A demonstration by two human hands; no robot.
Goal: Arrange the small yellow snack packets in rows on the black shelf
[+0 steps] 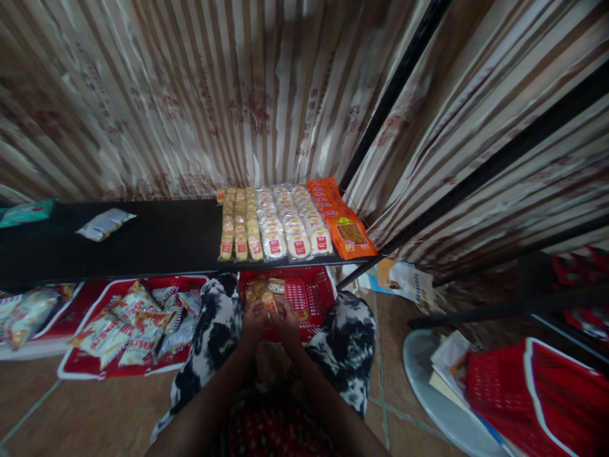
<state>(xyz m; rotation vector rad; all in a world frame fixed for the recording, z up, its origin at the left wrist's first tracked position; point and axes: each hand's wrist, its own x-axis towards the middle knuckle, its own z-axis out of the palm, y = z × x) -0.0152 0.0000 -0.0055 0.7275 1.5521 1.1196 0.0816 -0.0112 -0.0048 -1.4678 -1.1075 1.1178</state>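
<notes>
Between my knees, my left hand (254,317) and my right hand (286,319) are close together over a red basket (314,289). Both have their fingers closed on a small wrapped snack packet (269,302), yellowish with an orange label. More wrapped snacks (257,287) lie in the left part of the basket, partly hidden by my hands. On the black shelf (176,235) just beyond, rows of similar yellow packets (240,222) stand beside rows of round white wrapped crackers (299,238). An orange snack bag (349,231) lies at the right end of these rows.
To my left, a red basket (66,371) holds several white snack bags (137,327). A white packet (105,225) and a green packet (28,212) lie on the shelf's left part. At right are black frame bars (394,101), another red basket (499,381) and a grey round base (419,362).
</notes>
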